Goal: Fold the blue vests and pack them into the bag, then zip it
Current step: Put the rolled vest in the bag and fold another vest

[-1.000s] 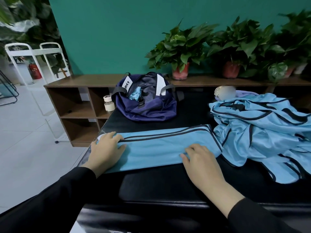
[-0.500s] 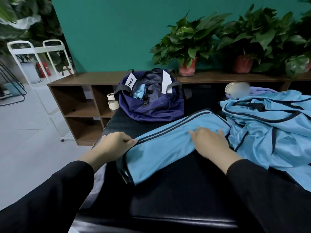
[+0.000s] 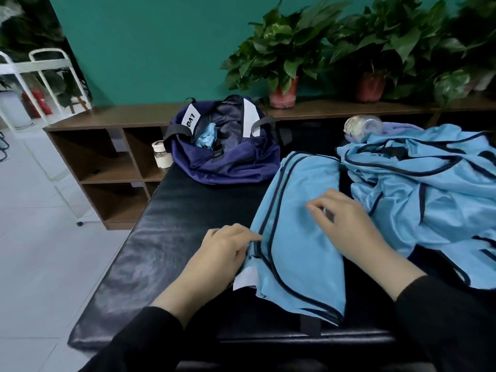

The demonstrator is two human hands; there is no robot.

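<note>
Fingers of your left hand [image 3: 220, 251] pinch the dark-trimmed edge of the folded light-blue fabric vest [image 3: 298, 237] mid-bench; your right hand [image 3: 346, 224] rests on it, fingers loosely curled. Open navy fabric bag [image 3: 225, 154] sits at the padded black bench's [image 3: 166, 237] far edge, bare surface between.

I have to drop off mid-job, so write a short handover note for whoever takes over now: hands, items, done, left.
Left hand: pinches the near left edge of the folded light-blue vest with dark trim.
Right hand: rests on that vest, fingers loosely curled.
Navy fabric duffel bag: open at the back of the black padded table, some blue fabric inside.
Heap of unfolded light-blue vests: on the right.
Done: one vest folded into a strip.
Left: finish it, fold the heap, pack, zip.
</note>
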